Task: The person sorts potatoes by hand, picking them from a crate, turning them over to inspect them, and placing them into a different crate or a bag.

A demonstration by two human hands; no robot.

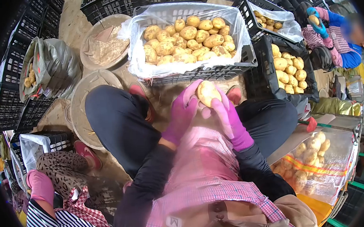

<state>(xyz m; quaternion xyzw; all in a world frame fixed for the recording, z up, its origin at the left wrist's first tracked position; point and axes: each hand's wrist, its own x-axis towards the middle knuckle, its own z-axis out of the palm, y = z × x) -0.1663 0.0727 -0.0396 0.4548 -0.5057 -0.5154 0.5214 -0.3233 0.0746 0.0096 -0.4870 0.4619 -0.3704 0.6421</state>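
Near a black crate point(249, 58), the left hand point(183, 112) and right hand point(228, 118) both grip one potato point(209, 93). It looks hard and light, but could slip or bruise, so its fat middle seems best to hold.

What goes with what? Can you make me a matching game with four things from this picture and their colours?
1. held potato
2. gloved right hand
3. sack on the left
4. plastic-lined crate in front

A. black
B. grey-green
C. yellowish tan
D. pink-purple

Right pairs: 1-C, 2-D, 3-B, 4-A
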